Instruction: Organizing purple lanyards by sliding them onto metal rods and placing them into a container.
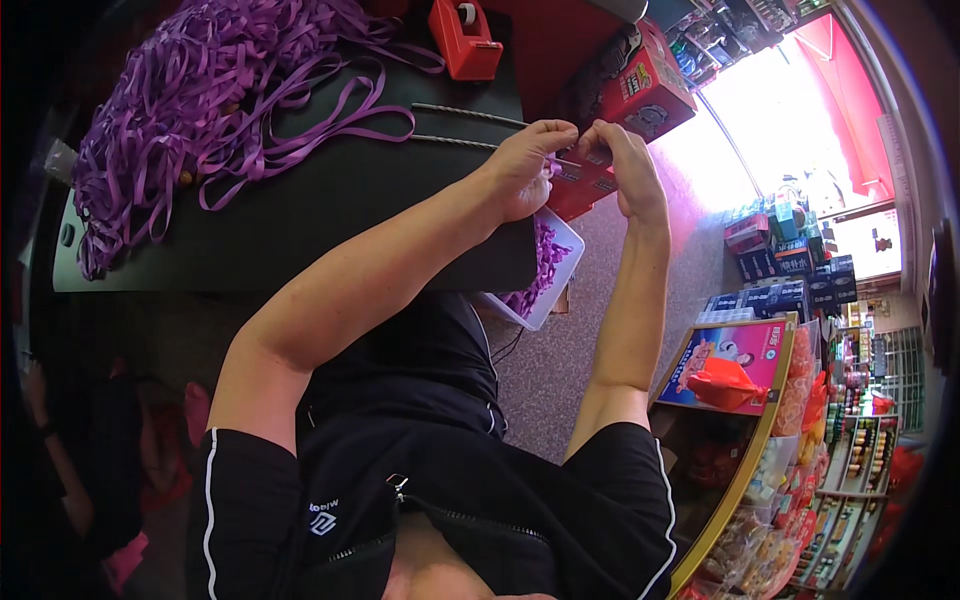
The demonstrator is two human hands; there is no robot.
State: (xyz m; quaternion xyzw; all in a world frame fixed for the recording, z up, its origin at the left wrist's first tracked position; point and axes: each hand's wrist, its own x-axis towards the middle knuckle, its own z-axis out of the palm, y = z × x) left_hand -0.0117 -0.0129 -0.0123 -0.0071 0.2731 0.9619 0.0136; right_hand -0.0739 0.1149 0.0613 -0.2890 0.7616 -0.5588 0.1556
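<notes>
Beyond the table's right edge my two hands are raised close together, with the fingertips almost meeting. My left hand is closed in a pinch, and a bit of purple ribbon shows at its fingers. My right hand has its fingers curled and pressed together; what they hold, if anything, is too small to make out. Two thin twisted rods lie side by side over the table's edge, their right ends running behind my left hand. A heap of purple ribbon loops covers the table's far left, one loop reaching toward the rods.
On the dark table a red tape dispenser stands at the back. A white bin with purple ribbon sits below the right edge. Red boxes stand beyond my hands. At right is a display counter. Another person is at lower left.
</notes>
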